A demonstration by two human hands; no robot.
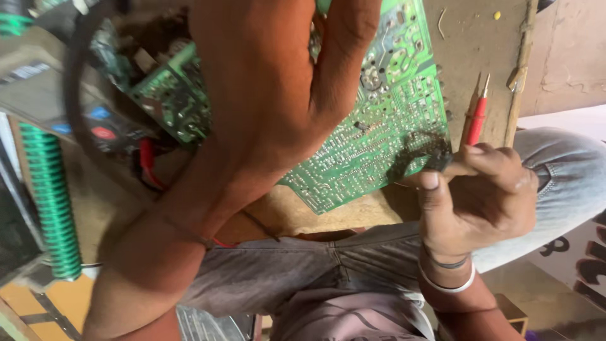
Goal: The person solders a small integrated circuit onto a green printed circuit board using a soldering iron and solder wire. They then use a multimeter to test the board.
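Note:
A large green circuit board [385,120] is held tilted over my lap, solder side up, with a burnt black patch [424,151] at its lower right corner. My left hand [271,82] grips the board from above, fingers wrapped over its top part. My right hand [483,192] pinches the charred corner between thumb and fingers, and wears wrist bands. Two probe tips, one red [478,120], lie on the brown bench just right of the board.
A second smaller green circuit board [173,95] lies at the upper left beside a multimeter [95,123] with coloured buttons and a thick black cable. A green ribbed hose [53,202] runs down the left. My grey trousers [297,271] fill the bottom.

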